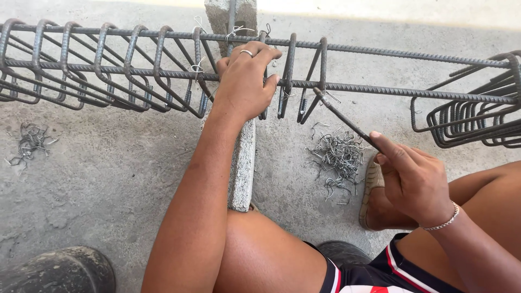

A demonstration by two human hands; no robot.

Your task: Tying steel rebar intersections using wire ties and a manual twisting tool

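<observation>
Dark rounded boot [57, 269], left hand [245, 81] grip closed on ribbed rebar [380, 89], right hand [415, 182] pinching thin metal hook tool [342, 118]

Bright, even daylight; soft shadows; sharp focus; slight edge distortion.

Just one camera here, worn on the head and tilted steeply down over the person's own knees and forearms. It faces forward onto the rebar cage [260, 65], which crosses the whole top of the frame from side to side, pretty close, within arm's reach. Below the cage you get the concrete floor [108, 173], and the bottom edge catches a thigh and shorts. The left hand [244, 81] sits on the cage near the middle; the right hand [415, 182] is below it, lower right. No second view to overlap with.
</observation>
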